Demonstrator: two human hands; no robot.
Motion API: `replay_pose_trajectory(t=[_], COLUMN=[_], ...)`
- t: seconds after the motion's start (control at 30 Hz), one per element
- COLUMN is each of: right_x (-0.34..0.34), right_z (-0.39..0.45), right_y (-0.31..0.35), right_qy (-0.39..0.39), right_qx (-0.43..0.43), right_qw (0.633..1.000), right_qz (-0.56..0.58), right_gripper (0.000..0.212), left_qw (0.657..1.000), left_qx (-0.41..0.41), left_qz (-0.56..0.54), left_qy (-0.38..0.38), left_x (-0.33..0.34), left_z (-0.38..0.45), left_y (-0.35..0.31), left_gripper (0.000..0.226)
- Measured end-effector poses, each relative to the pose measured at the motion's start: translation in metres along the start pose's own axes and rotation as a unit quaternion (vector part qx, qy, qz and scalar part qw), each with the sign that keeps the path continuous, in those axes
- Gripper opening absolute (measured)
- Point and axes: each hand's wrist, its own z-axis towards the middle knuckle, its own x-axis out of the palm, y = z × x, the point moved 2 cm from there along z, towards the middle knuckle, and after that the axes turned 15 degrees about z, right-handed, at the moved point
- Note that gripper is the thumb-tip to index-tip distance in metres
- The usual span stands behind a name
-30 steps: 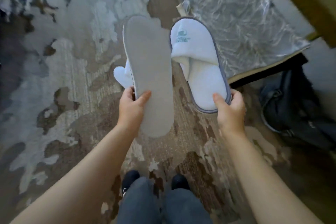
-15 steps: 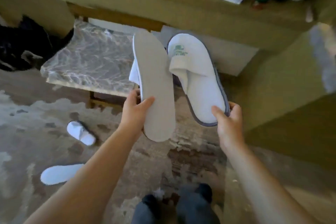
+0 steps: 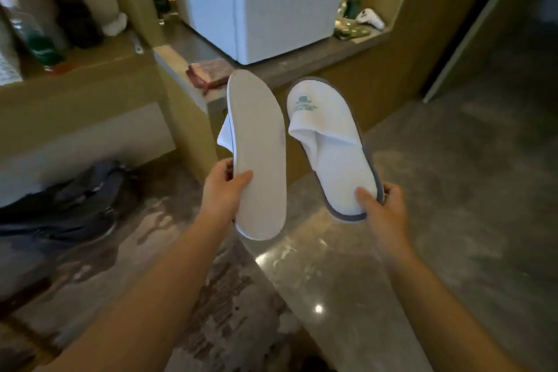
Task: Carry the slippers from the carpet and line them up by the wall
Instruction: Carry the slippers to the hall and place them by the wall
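I'm mid-carry: my left hand [image 3: 225,190] fingers clamp the sole-up slipper [image 3: 259,157], my right hand [image 3: 382,208] the logo slipper [image 3: 329,142]. Next, I lower both beside the wall [image 3: 392,69] at centre frame.

dim, warm | glare on floor [image 3: 318,308] | soft blur | edges bowed

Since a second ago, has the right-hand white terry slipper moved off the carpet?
Yes. The white terry slipper now hangs over the glossy stone floor, past the patterned carpet edge.
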Motion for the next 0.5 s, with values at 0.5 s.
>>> replay_pose_trajectory(t=[0.5], right_x=[-0.277], right_z=[0.199], right_y=[0.04], right_qy=[-0.252], right_qx=[-0.021], right_qw=[0.965], right_qz=[0.068], right_gripper=[0.024], left_qw=[0.973], left_qx=[0.093], left_qz=[0.038], left_qy=[0.207], left_x=[0.36], left_z=[0.041], left_y=[-0.158], left_gripper=[0.014])
